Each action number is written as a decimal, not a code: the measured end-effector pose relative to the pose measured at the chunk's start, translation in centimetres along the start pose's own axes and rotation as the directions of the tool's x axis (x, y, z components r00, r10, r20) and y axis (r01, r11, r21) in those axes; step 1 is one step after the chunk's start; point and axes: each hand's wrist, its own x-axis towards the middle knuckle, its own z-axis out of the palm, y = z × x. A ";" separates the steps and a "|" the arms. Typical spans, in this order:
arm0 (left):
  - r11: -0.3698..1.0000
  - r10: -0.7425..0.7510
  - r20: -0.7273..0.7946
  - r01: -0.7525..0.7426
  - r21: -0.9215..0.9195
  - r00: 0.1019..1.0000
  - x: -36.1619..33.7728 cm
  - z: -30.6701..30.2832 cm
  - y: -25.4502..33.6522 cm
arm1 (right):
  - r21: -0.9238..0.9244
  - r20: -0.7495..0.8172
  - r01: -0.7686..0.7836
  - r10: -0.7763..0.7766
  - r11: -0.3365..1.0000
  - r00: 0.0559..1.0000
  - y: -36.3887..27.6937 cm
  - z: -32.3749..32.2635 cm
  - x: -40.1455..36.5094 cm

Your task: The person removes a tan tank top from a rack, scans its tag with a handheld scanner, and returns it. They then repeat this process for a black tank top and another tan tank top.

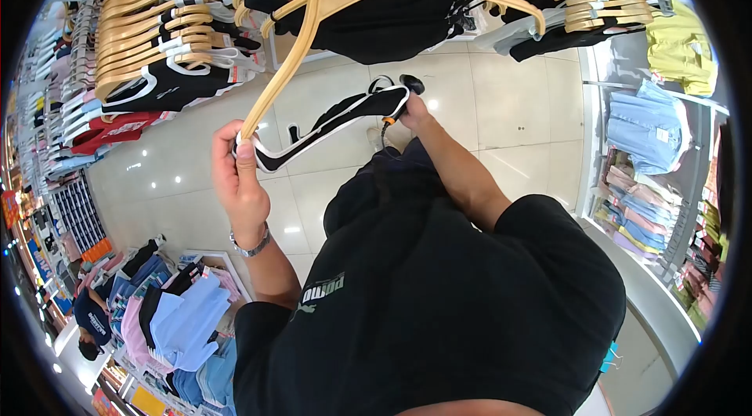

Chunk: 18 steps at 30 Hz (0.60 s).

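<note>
My left hand [241,173], with a watch on its wrist, pinches one end of a black garment with white trim [337,120] against the lower tip of a wooden hanger [313,5]. The hanger's other arm reaches to the upper right. My right hand [413,112] is closed on the far end of the same garment, its fingers partly hidden. Beside that hand are a small black rounded object [412,85] and a dark cord with an orange piece [388,121]. The garment is stretched between both hands over the tiled floor.
Wooden hangers with dark clothes [149,40] fill racks at the upper left, top and upper right. Blue shirts [648,122] and a yellow one [681,48] hang at the right. Folded or hanging clothes [184,322] occupy a lower-left display, near another person [92,318].
</note>
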 end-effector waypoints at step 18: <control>0.993 0.050 0.044 -0.054 0.106 0.998 0.4 -4.6 -5.0 | 0.157 0.216 0.249 -0.279 0.956 0.936 -18.4 1.0 -14.2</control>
